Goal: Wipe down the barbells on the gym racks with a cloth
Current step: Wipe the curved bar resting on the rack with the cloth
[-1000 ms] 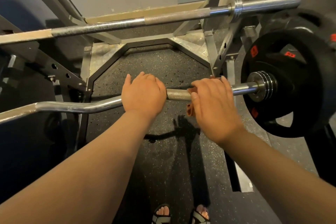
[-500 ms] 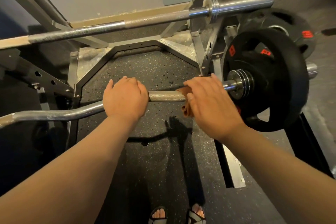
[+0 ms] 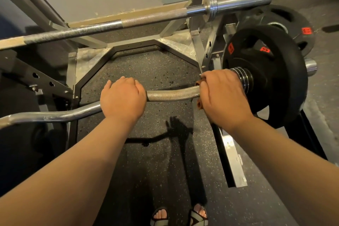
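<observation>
Curl barbell point(image 3: 172, 95), centre frame, long axis left to right; cloth point(image 3: 199, 104) gripped round shaft by right hand point(image 3: 222, 95), just beside collar point(image 3: 243, 77) of weight plate point(image 3: 271, 82) at right; left hand point(image 3: 122, 97) curled over bar mid-frame; bare knurl lying leftward of cloth, between hands

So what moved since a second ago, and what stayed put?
The right hand, gripping the brown cloth, slid rightward along the curl bar up to the collar by the black weight plate. The left hand kept its hold on the bar's bend; the upper barbell stayed racked.
</observation>
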`<state>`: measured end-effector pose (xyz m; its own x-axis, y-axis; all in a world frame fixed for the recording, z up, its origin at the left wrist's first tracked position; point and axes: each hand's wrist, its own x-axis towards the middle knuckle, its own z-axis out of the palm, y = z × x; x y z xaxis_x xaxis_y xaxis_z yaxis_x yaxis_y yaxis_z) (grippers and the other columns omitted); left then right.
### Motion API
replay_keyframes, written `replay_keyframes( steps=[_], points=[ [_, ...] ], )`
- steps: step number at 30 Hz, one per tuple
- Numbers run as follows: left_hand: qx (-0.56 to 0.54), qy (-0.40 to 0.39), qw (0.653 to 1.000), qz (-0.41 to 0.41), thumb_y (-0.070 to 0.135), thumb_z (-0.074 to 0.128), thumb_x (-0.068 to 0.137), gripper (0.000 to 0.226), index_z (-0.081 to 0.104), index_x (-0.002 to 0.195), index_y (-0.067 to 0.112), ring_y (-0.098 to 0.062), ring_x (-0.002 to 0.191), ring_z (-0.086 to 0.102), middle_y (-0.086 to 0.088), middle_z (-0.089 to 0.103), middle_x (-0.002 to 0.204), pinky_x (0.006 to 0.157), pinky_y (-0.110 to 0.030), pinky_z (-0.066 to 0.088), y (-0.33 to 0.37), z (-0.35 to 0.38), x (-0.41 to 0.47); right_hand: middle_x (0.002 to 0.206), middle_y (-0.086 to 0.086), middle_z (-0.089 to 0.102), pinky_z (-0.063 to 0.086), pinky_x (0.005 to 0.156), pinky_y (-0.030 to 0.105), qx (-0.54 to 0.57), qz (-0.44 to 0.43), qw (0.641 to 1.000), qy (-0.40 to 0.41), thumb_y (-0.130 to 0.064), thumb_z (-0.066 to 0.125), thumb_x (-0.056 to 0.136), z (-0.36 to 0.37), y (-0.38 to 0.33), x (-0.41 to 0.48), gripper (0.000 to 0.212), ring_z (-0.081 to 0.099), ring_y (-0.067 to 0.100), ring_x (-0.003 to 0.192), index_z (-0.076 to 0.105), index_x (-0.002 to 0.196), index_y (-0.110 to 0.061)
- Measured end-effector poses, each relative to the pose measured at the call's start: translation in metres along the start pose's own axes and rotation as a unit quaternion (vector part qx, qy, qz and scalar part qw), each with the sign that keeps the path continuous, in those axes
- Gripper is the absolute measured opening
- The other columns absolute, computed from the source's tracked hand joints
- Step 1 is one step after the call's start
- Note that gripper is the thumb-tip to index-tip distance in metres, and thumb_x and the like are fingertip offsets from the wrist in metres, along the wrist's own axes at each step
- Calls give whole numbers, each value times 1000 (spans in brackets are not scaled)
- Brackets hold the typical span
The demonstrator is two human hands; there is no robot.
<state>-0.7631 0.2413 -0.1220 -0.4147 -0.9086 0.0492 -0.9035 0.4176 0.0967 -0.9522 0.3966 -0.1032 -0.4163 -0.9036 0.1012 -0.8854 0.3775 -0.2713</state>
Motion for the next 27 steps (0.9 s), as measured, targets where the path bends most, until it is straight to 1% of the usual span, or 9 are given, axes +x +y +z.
replay_keyframes(
  steps=[1, 3, 5, 7, 9, 15, 19, 21, 27],
  points=[
    [2, 0, 1000, 1, 30, 29, 103, 42, 64, 84, 16, -26, 93, 63, 1, 59, 83, 114, -47, 35, 0, 0, 0, 101, 5, 61, 41, 105, 46, -8, -3, 1000, 10, -21, 40, 107, 2, -1, 2, 24, 56, 27, 102, 62, 106, -11],
    [2, -1, 1000, 2, 30, 29, 103, 42, 65, 86, 15, -26, 95, 63, -2, 64, 87, 114, -47, 35, 0, 0, 0, 119, 7, 60, 30, 120, 47, 22, 27, 999, 23, -25, 37, 109, 9, -2, -6, 30, 52, 27, 122, 59, 121, -10],
    [1, -1, 1000, 2, 30, 30, 103, 42, 66, 88, 15, -26, 95, 62, -3, 67, 91, 114, -46, 35, 0, 0, -1, 147, 7, 46, 3, 129, 42, 71, 57, 995, 43, -31, 31, 110, 20, -5, -25, 43, 30, 24, 148, 45, 145, -11],
    [2, 0, 1000, 2, 30, 31, 103, 41, 67, 90, 14, -26, 95, 62, -3, 67, 92, 114, -46, 34, 1, -1, -2, 159, 9, 34, -6, 129, 41, 82, 53, 993, 60, -33, 31, 109, 30, -6, -40, 51, 14, 24, 156, 34, 155, -10],
    [2, 3, 1000, 0, 30, 31, 103, 41, 67, 90, 14, -26, 94, 62, -4, 67, 92, 114, -45, 34, 1, -1, -2, 157, 9, 36, -5, 129, 40, 81, 39, 995, 51, -36, 30, 109, 29, -1, -39, 52, 15, 25, 155, 35, 153, -10],
    [8, 2, 1000, 0, 30, 29, 103, 43, 67, 88, 14, -27, 93, 63, -4, 67, 91, 114, -46, 35, -1, 1, 0, 130, 5, 58, 15, 127, 40, 38, 20, 999, 24, -40, 22, 108, 14, 6, -2, 49, 44, 21, 131, 55, 132, -13],
    [5, 5, 1000, 2, 30, 30, 103, 43, 67, 90, 14, -27, 93, 63, -4, 67, 92, 115, -46, 34, 0, 1, -1, 148, 6, 47, 2, 129, 41, 88, 42, 994, 49, -35, 29, 110, 22, 1, -21, 47, 28, 23, 149, 44, 147, -11],
    [7, 9, 1000, 3, 30, 30, 103, 42, 66, 88, 14, -27, 91, 62, -4, 67, 90, 115, -47, 34, -1, 2, 0, 153, 9, 41, 3, 129, 44, 95, 34, 993, 68, -33, 33, 109, 27, -1, -34, 49, 22, 26, 152, 38, 152, -8],
    [19, 3, 1000, -8, 32, 28, 103, 44, 65, 86, 16, -27, 90, 64, -3, 67, 88, 114, -47, 36, -2, 5, 0, 131, 7, 55, 17, 126, 44, 21, 16, 999, 21, -41, 24, 109, 17, 6, -9, 51, 42, 25, 131, 51, 139, -9]
  ],
)
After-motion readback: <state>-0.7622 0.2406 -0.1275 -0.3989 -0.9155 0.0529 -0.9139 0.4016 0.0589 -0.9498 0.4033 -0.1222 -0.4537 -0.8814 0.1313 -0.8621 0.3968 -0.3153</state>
